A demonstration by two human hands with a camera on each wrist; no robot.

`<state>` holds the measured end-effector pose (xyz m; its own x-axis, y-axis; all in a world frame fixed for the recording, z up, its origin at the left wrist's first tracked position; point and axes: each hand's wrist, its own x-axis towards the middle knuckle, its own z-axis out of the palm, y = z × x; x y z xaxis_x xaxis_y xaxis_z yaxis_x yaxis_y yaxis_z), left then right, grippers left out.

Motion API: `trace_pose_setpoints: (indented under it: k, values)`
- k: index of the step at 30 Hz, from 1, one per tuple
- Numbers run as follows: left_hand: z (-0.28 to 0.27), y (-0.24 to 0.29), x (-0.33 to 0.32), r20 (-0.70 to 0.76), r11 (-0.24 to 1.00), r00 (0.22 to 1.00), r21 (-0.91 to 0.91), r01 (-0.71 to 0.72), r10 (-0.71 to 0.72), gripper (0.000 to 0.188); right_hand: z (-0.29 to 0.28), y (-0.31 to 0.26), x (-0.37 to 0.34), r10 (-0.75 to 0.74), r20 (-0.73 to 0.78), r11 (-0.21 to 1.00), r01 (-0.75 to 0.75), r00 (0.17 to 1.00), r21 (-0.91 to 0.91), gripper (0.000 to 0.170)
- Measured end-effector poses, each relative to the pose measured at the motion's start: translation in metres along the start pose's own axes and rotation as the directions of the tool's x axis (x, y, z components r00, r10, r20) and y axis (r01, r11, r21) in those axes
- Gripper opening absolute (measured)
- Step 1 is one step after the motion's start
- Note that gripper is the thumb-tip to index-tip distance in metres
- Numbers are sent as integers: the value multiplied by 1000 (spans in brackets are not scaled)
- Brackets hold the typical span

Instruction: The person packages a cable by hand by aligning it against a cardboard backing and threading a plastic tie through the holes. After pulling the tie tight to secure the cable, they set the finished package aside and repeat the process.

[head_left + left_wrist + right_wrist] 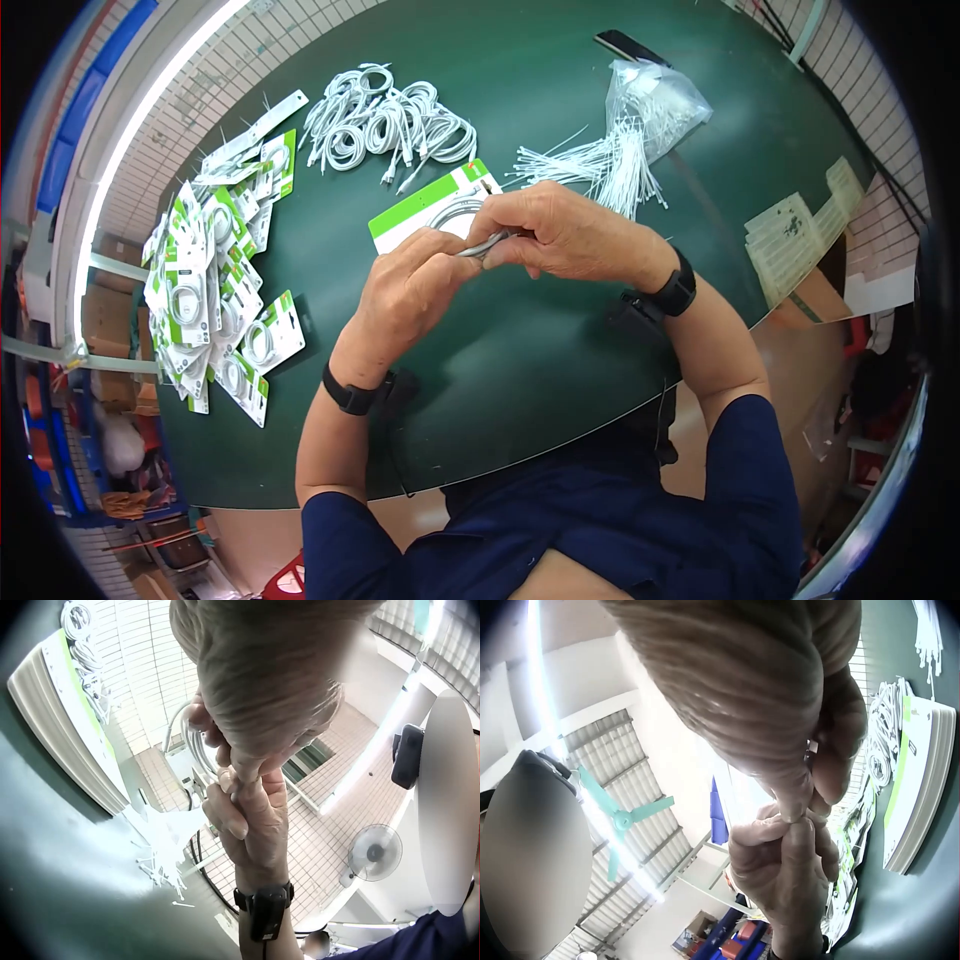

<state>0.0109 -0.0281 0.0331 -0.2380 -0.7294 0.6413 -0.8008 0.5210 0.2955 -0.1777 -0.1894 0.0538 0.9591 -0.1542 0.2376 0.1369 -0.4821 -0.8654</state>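
Both hands meet over the green table in the head view. A coiled grey-white cable (pixel 460 212) is held between them, its loop also visible in the left wrist view as a pale coil (pixel 196 742). The left hand (pixel 415 285) pinches the coil from one side, and the right hand (pixel 570 235) pinches it from the other, fingertips nearly touching. Behind the hands lies a stack of green and white cards (pixel 405 212), which the right wrist view shows as a thick pile (pixel 921 780). What the fingertips grip exactly is hidden.
Packaged cables on cards (pixel 190 300) are heaped at the left. Loose coiled cables (pixel 385 120) lie at the back. White ties (pixel 625 165) spill from a plastic bag (pixel 665 100), near a phone (pixel 630 46). Clear trays (pixel 790 235) sit at the right edge.
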Motion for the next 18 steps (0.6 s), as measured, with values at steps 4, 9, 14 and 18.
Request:
trace_pose_setpoints:
  k: [4,9,14,18]
  values:
    - [-5,-1,-1,2,999,1000,-55,1,-1,28,-3,-4,0,-27,-18,1000,27,999,10,12]
    - [-13,5,-3,-153,986,979,-117,118,-135,28,-7,4,0,-103,-88,995,102,991,-20,11]
    - [-14,-24,-15,-122,904,905,89,419,-407,50,-16,26,2,-223,-248,955,159,943,-251,13]
    - [2,-45,-24,44,814,842,287,504,-537,79,-18,36,3,-298,-253,880,162,920,-446,15]
